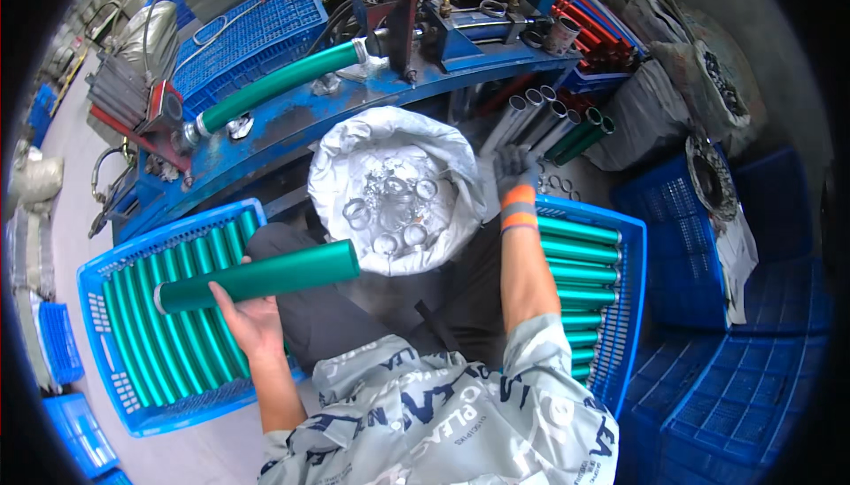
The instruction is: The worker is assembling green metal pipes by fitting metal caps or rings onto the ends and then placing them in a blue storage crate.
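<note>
My left hand point(252, 318) grips a green metal tube point(274, 277), held slantwise over the left blue crate point(104, 343) and my lap. A pale ring shows at the tube's left end. My right hand point(515, 170), in a grey glove with an orange cuff, is beside the right rim of a white sack point(332, 219). Motion smears its fingers, so their grip cannot be made out. Several shiny metal rings point(357, 214) lie inside the sack. Just beyond that hand, bare silver tubes point(507, 122) and green ones stand leaning together.
Green tubes fill the left crate and the right blue crate point(630, 281). Across the front runs a blue machine bench point(292, 117), with another green tube point(283, 82) set between its two end fittings. Stacked blue crates point(735, 396) and sacks stand on the right.
</note>
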Available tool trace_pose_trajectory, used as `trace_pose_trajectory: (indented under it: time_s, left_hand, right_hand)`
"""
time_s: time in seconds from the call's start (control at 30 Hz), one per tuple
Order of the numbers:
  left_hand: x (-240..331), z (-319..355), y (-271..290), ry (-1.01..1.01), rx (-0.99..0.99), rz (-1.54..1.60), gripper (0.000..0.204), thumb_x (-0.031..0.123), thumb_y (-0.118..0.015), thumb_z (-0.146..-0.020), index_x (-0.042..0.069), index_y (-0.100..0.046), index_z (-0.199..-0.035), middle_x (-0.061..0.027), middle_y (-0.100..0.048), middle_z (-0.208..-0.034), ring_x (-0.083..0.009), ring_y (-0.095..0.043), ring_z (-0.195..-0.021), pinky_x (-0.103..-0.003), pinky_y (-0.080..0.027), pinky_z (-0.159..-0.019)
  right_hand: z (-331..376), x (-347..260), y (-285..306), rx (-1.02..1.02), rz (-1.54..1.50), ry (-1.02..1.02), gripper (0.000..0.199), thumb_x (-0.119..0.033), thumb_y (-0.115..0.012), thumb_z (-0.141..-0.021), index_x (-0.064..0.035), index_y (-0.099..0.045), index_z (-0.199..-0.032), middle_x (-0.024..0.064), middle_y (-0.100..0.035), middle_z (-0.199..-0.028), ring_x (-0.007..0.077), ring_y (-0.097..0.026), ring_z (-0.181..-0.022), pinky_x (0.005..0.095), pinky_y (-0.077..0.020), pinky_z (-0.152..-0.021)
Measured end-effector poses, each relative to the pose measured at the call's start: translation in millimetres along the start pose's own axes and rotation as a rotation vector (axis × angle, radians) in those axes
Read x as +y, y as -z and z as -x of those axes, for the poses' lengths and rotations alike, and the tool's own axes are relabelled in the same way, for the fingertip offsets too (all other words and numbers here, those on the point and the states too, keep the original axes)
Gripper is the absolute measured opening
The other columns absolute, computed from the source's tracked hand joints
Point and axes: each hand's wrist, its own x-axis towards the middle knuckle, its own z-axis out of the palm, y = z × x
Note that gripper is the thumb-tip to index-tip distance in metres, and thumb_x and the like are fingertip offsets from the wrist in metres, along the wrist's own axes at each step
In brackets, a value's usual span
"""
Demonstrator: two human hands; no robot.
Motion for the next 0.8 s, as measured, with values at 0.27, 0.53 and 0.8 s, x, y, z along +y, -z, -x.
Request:
trace_pose_trajectory:
  time_s: [0.27,0.53,0.8]
  left_hand:
    - [5.3,-8.3,12.2,-0.039,-0.003,0.037,0.064,0.057,-0.069,-0.111,0.01,-0.054,-0.152,-0.0189,-0.066,-0.148,-0.0296,-0.065,-0.134,-0.051,-0.052,-0.116]
    - [6.5,-19.8,14.5,-0.066,0.007,0.029,0.056,0.053,-0.068,-0.112,0.012,-0.057,-0.149,-0.0186,-0.067,-0.147,-0.0288,-0.065,-0.136,-0.048,-0.053,-0.115]
    - [3.7,-19.1,9.0,-0.031,0.068,0.05,0.057,0.054,-0.07,-0.111,0.012,-0.056,-0.148,-0.0169,-0.067,-0.145,-0.0282,-0.066,-0.133,-0.048,-0.056,-0.112]
  right_hand:
    - [-25.9,-13.6,-21.6,0.375,0.936,0.151,0.063,-0.037,-0.058,-0.113,-0.0023,-0.05,-0.165,0.0216,-0.06,-0.157,0.0375,-0.064,-0.138,0.0489,-0.0513,-0.117]
    - [91.4,101.2,-90.7,-0.655,1.289,0.789,0.037,-0.02,-0.07,-0.107,-0.0046,-0.076,-0.141,0.0202,-0.081,-0.124,0.0301,-0.076,-0.117,0.0405,-0.0572,-0.104]
    - [146.8,263.7,-76.3,-1.178,2.108,0.978,0.029,-0.037,-0.075,-0.091,-0.0273,-0.082,-0.117,0.01,-0.072,-0.136,0.0366,-0.066,-0.133,0.0629,-0.044,-0.117]
